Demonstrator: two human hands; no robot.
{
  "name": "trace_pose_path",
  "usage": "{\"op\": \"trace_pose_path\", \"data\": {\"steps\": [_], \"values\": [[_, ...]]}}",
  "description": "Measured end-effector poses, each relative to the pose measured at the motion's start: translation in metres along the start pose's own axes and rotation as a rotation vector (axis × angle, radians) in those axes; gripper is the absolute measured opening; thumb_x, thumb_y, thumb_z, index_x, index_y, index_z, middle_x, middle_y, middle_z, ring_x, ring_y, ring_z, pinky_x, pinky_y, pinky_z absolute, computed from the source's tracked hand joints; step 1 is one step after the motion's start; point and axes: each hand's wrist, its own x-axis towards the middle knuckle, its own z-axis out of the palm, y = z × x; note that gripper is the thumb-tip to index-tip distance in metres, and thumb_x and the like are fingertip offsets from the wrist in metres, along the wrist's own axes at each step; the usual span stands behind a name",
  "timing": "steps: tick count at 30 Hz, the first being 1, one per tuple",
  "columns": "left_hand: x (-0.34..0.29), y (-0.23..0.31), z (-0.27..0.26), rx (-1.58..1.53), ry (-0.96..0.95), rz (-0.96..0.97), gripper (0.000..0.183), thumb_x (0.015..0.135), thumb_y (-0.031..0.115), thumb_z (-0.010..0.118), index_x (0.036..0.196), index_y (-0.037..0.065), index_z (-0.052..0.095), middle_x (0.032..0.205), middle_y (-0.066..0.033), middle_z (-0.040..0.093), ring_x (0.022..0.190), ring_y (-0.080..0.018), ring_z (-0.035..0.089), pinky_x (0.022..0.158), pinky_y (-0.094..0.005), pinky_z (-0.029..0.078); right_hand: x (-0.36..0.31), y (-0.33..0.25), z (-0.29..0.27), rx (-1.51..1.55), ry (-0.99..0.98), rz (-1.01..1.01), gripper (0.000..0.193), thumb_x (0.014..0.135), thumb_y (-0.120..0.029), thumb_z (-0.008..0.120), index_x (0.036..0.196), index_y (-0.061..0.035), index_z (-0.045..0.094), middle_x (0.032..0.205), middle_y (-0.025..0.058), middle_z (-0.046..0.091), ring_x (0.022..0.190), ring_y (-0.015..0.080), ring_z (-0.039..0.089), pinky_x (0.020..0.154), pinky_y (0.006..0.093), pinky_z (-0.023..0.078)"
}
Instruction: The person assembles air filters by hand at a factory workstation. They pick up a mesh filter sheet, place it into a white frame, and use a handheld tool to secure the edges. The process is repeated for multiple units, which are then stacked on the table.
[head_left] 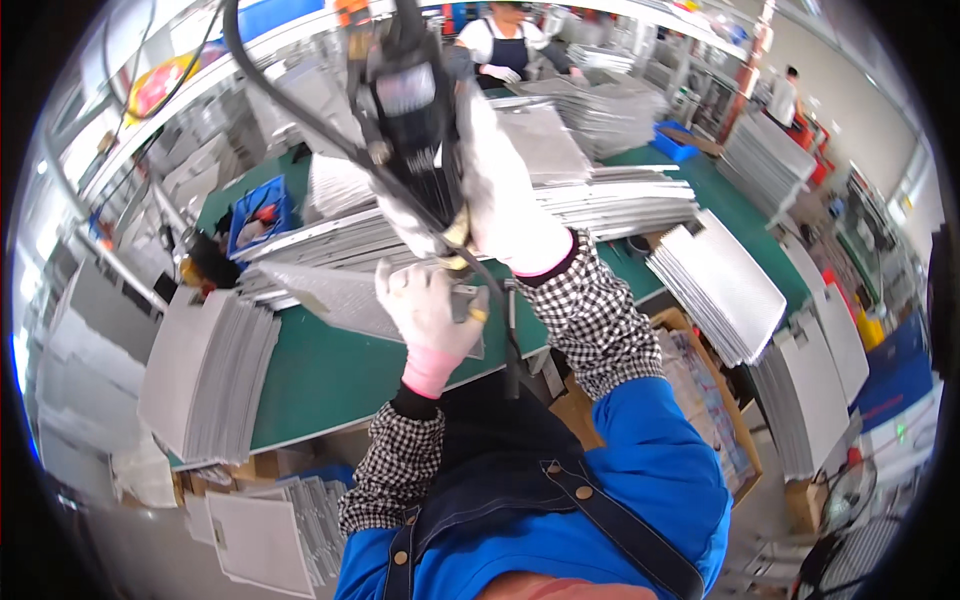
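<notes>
A black corded power tool point(405, 105) stands upright close to the camera and covers part of the bench behind it. My right hand point(505, 195), in a white glove, is closed around its lower part. The tool's tip is hidden behind the gloves. Just below it my left hand point(425, 305), gloved too, is curled with the fingers bent against a small grey piece that I cannot make out. Under the left hand a thin grey mesh-like panel point(335, 300) lies slanted on the green bench point(310, 385). A dark cable point(300, 115) loops down past both hands.
Stacked grey panels stand at the bench's left point(205, 375) and right point(720, 290); a long pile point(620, 200) lies behind my hands. A blue bin point(262, 215) sits far left. Across the bench a person point(505, 50) works. Below right is a cardboard box point(705, 400).
</notes>
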Motion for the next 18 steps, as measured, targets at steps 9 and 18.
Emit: {"op": "trace_pose_path", "data": {"steps": [9, 18], "values": [[-0.076, -0.044, -0.085, -0.24, 0.218, -0.48, 0.109, 0.084, 0.051, 0.074, 0.161, 0.003, 0.014, 0.166, -0.0217, 0.016, 0.154, -0.0416, 0.014, 0.124, -0.0551, 0.015, -0.13, -0.055, -0.062, -0.998, 0.892, 0.06, 0.059, 0.102, -0.06, 0.045, 0.122, -0.0073, 0.065, 0.087, 0.0102, 0.069, 0.069, 0.0134, 0.064, 0.059, 0.0271, 0.049], [-0.239, -0.221, -0.183, -0.961, 0.37, -1.37, 0.068, 0.105, 0.049, 0.049, 0.145, -0.005, 0.045, 0.148, -0.0162, 0.049, 0.133, -0.0259, 0.048, 0.115, -0.0412, 0.035, -0.245, 0.027, -0.234, -2.233, 0.42, 0.679, 0.059, 0.083, -0.063, 0.064, 0.106, -0.0099, 0.074, 0.096, 0.013, 0.074, 0.091, 0.0315, 0.072, 0.087, 0.0429, 0.054]]}}
